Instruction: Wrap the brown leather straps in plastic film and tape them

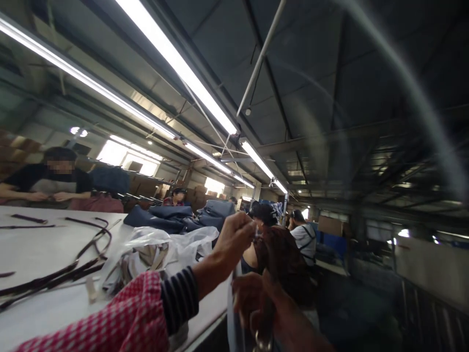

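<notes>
My left hand (234, 235) is raised at the middle, its fingers pinched together. A small whitish bit shows at the fingertips, too blurred to name. Below it and a little to the right is my right hand (262, 296), in shade and smeared, with the fingers curled in. Beneath that hand hang a metal ring and clasp (262, 340); what the fingers close round is unclear. Left of my hands, a clear plastic bag (186, 239) of light-coloured strips (142, 259) lies on the white table (32, 249).
Dark straps (91, 244) lie across the table's left part. Dark blue cloth (161, 217) is heaped beyond the bag. A person (54, 181) sits across the table at left. Other people, one in a brown top (287, 259), are close ahead on the right.
</notes>
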`<action>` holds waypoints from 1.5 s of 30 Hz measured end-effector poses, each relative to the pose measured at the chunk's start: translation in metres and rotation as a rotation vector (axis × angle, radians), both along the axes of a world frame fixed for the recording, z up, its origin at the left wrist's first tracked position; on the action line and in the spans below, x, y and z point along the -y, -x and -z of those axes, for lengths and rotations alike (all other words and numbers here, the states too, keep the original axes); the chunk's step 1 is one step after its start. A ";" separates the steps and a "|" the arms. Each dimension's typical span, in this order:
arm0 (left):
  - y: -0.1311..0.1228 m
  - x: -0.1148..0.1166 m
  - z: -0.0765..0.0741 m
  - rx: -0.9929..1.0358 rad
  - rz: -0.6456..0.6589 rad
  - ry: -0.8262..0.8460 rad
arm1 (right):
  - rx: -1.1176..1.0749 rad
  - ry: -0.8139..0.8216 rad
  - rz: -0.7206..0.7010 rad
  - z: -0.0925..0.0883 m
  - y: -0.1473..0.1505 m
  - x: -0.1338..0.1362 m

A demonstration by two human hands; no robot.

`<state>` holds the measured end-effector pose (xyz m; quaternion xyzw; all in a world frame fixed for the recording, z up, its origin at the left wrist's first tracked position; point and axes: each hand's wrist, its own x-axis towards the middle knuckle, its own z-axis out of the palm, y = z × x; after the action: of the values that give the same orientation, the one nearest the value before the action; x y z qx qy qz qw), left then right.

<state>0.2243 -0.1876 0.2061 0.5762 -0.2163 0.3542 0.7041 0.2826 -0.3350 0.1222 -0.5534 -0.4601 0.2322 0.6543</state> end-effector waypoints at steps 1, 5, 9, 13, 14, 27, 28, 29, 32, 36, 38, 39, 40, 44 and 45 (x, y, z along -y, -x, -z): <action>-0.003 0.004 0.015 -0.027 -0.008 -0.040 | -0.069 -0.066 0.016 0.006 0.002 -0.007; -0.010 -0.007 0.057 -0.119 -0.086 -0.104 | -0.056 -0.085 0.092 0.017 -0.016 0.001; -0.019 -0.035 0.078 -0.215 -0.110 -0.053 | -0.009 0.063 0.086 0.017 -0.048 0.038; -0.030 -0.038 0.092 -0.293 0.024 -0.068 | 0.185 0.104 0.297 -0.014 -0.072 0.058; -0.033 -0.035 0.091 -0.308 0.062 -0.066 | 0.229 0.092 0.344 -0.029 -0.074 0.059; -0.018 0.003 -0.023 -0.145 0.204 0.063 | 0.854 0.268 0.322 -0.230 0.006 0.019; -0.016 0.004 -0.029 -0.127 0.218 0.071 | 0.873 0.299 0.305 -0.237 0.009 0.015; -0.015 0.005 -0.035 -0.108 0.233 0.082 | 0.888 0.345 0.279 -0.242 0.012 0.009; -0.009 0.004 -0.047 -0.051 0.246 0.116 | 0.884 0.446 0.180 -0.249 0.017 -0.005; -0.003 -0.009 -0.048 -0.020 0.165 0.138 | 0.839 0.448 0.128 -0.242 0.022 0.000; -0.003 -0.018 -0.043 -0.030 0.110 0.147 | 0.814 0.432 0.173 -0.238 0.021 0.012; -0.003 -0.022 -0.039 -0.039 0.087 0.152 | 0.798 0.412 0.209 -0.237 0.019 0.018; -0.004 -0.025 -0.037 -0.047 0.071 0.156 | 0.783 0.386 0.249 -0.237 0.017 0.023; -0.005 -0.025 -0.034 -0.059 0.063 0.178 | 0.774 0.190 0.406 -0.249 0.012 0.026; -0.003 -0.024 -0.036 -0.058 0.073 0.184 | 0.776 0.128 0.435 -0.253 0.013 0.023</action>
<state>0.2276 -0.1638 0.2424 0.5111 -0.1833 0.3298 0.7723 0.2701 -0.3581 0.3755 -0.7227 -0.5292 -0.1076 0.4313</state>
